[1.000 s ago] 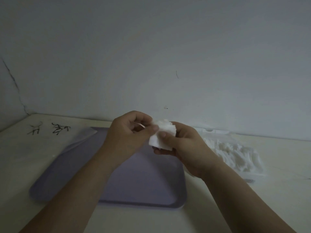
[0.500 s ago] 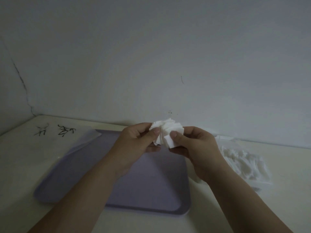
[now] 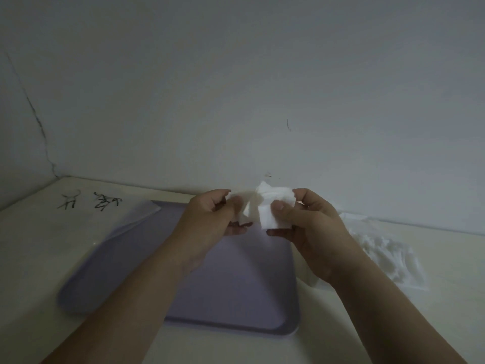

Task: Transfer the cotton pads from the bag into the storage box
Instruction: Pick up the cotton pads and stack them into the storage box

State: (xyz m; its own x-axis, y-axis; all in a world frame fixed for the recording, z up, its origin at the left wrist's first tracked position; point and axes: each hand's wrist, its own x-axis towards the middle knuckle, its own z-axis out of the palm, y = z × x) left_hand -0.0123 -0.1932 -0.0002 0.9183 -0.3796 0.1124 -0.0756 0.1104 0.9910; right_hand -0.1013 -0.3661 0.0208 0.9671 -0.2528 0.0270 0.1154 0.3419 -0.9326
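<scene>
Pinched a stack of cotton pads (image 3: 271, 206) between my left hand (image 3: 210, 216) and right hand (image 3: 312, 232) over the tray (image 3: 236, 298) far edge. Rest sat in the bag (image 3: 388, 256) at the desk (image 3: 52, 245) right edge; no storage box seen, looked early

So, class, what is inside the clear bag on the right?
Loose white cotton pads fill the bag. Its left part is hidden behind the right hand.

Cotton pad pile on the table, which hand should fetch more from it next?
Probably the right hand: the pile lies right of the purple tray, beside that wrist. The left hand would cross over. Both hold pads now.
</scene>
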